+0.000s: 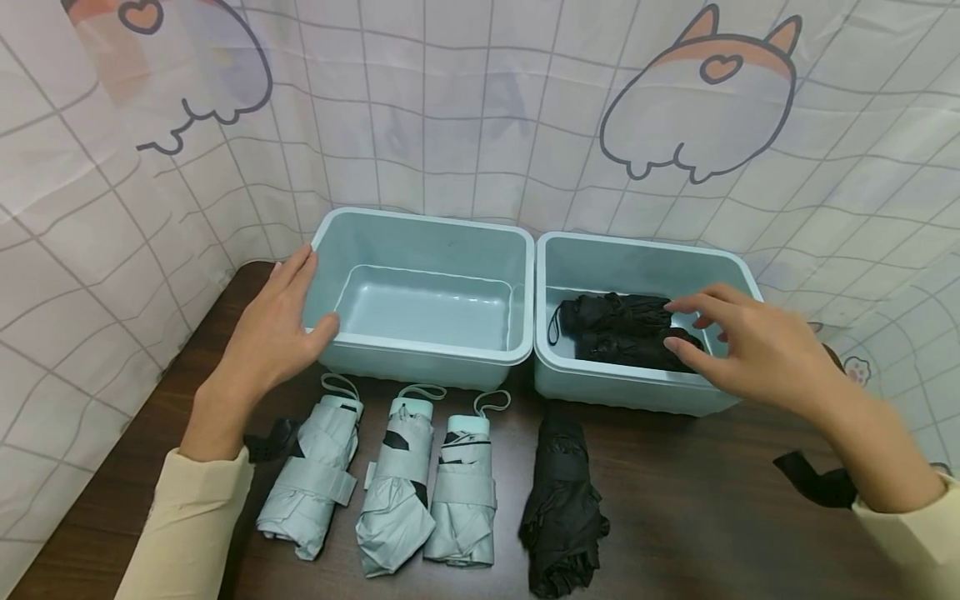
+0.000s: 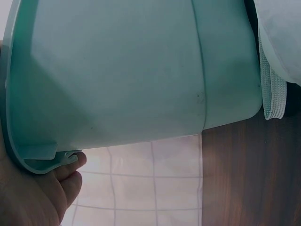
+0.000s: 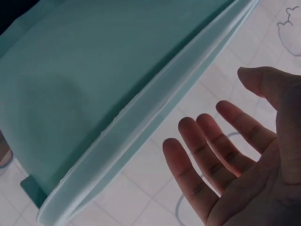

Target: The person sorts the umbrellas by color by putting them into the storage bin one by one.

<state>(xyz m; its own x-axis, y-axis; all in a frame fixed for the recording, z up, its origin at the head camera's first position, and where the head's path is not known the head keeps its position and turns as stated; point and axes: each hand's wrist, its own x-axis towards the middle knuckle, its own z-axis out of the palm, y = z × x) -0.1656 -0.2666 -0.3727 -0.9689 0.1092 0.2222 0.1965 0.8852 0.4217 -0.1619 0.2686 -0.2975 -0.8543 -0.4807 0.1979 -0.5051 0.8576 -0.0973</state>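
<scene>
Black umbrellas (image 1: pixel 615 315), two of them, lie in the right bin (image 1: pixel 637 388), just below and left of the right grip (image 1: pixel 757 346); we see a third umbrella (image 1: pixel 564 492) on the tabletop (image 1: pixel 690 500), nearer the wearer than that grip. We judge the step to be loading black ones there; the next move likely calls for fetching that third. Three pale umbrellas (image 1: pixel 399 492) lie nearside of the left grip (image 1: pixel 273 325). The right grip holds nothing, thumb and fingers well apart; the left, fingers extended, rests against the left bin (image 1: pixel 420 358).
</scene>
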